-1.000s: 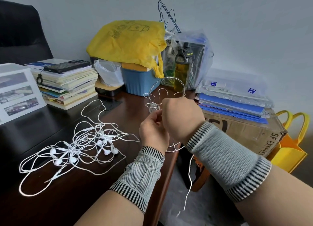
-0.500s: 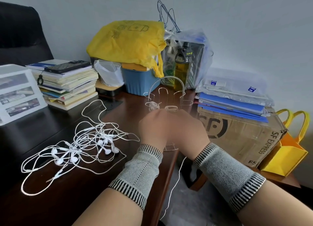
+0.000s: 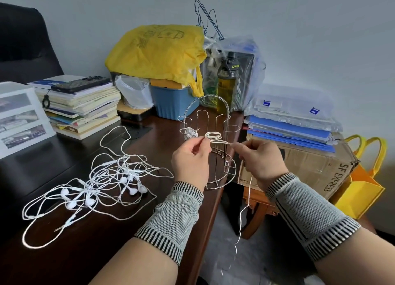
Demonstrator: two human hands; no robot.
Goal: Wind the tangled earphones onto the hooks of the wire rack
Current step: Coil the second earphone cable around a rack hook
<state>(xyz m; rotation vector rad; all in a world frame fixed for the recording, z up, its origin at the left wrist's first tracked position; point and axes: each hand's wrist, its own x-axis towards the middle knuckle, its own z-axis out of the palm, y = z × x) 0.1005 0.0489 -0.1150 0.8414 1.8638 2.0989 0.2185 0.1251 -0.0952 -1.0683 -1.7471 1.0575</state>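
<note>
1. Tangled white earphones [image 3: 100, 186] lie on the dark desk [image 3: 42, 156], left of both hands.
2. Left hand [image 3: 190, 163] and right hand [image 3: 263, 158] each pinch one cord [image 3: 221, 142].
3. That cord coils round a hook of the wire rack [image 3: 210, 148].

Open dark wooden desk top [image 3: 70, 261] near edge, front-left: free approach. White tangled earphone cables [image 3: 100, 186] cover mid-left. Chrome wire rack [image 3: 210, 148] sits at desk's right edge; blue plastic bin [image 3: 174, 103] and yellow plastic bag [image 3: 156, 51] close behind it, brown cardboard box [image 3: 310, 165] just right. Book stack [image 3: 81, 107] blocks far left.
</note>
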